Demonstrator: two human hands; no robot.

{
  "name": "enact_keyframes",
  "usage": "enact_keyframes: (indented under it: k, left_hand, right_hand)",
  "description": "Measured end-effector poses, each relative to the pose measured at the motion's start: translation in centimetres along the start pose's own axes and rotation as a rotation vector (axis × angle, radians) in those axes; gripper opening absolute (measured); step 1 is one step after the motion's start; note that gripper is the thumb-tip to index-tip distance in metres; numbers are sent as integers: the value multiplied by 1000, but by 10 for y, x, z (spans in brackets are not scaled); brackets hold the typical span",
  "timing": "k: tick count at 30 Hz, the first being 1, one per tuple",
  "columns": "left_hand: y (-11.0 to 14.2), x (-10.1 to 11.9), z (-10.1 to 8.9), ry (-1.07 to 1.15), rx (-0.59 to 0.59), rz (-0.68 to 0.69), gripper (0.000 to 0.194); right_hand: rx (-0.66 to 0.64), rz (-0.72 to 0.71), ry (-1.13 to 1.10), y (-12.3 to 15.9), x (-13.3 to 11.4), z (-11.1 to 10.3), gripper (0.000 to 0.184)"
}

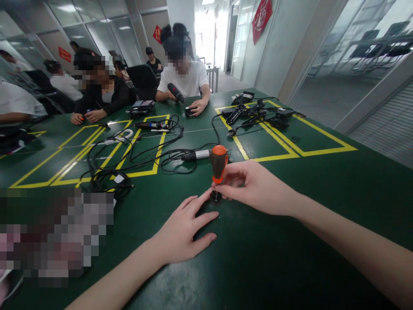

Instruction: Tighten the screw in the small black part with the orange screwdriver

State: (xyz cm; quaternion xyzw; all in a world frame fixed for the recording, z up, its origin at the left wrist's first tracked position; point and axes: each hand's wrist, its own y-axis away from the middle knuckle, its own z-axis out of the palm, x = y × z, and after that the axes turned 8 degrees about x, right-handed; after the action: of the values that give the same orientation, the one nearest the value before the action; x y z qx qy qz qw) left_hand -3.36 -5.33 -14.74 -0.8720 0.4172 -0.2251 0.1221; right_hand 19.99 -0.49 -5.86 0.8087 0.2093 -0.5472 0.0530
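An orange and dark screwdriver (pixel 218 164) stands upright over the green table (pixel 271 267). The fingers of my right hand (pixel 258 187) are closed round its lower end, just beneath the handle. Its tip meets a small dark round part (pixel 215 198) lying on the table; finer detail of that part is too small to tell. My left hand (pixel 187 228) rests flat with fingers spread, the index fingertip at the edge of the round part.
Beyond my hands lies a silver and black cylindrical tool (pixel 197 155) with its cord. Coiled black cables (pixel 111 183) sit at left, more cables and adapters (pixel 248 114) at far right. Across the table a person in white (pixel 196 79) holds a black power tool (pixel 176 92).
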Motion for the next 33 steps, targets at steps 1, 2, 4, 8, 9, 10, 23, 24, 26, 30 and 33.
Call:
enact_keyframes:
  k: [1, 2, 4, 8, 9, 10, 23, 24, 26, 30, 33]
  left_hand:
    - [0, 0, 0, 2, 1, -2, 40]
    - [0, 0, 0, 5, 2, -4, 40]
    - [0, -1, 0, 12, 7, -7, 39]
    - [-1, -1, -1, 16, 9, -6, 37]
    - [-1, -1, -1, 17, 9, -7, 37]
    - [-1, -1, -2, 17, 10, -11, 37]
    - [0, 0, 2, 44, 44, -43, 35]
    - [0, 0, 2, 46, 46, -44, 34]
    - [0, 0, 2, 46, 49, -43, 33]
    - [0, 0, 1, 44, 49, -34, 32]
    - [-1, 1, 0, 36, 42, -25, 32]
  right_hand:
    - [1, -1, 2, 0, 0, 0, 9]
    - [7, 2, 2, 0, 0, 1, 9]
    - [35, 2, 11, -1, 1, 1, 9]
    - [25, 40, 26, -2, 3, 3, 10]
    - [4, 65, 9, -1, 3, 3, 9]
    - [-16, 85, -11, -1, 3, 4, 10]
    - [-39, -68, 60, -3, 7, 2, 30]
    - [-19, -99, 90, -3, 7, 2, 28]
    - [3, -117, 143, -3, 8, 3, 25]
    - [66, -27, 125, -4, 6, 4, 11]
    - [112, -1, 70, -3, 4, 4, 21]
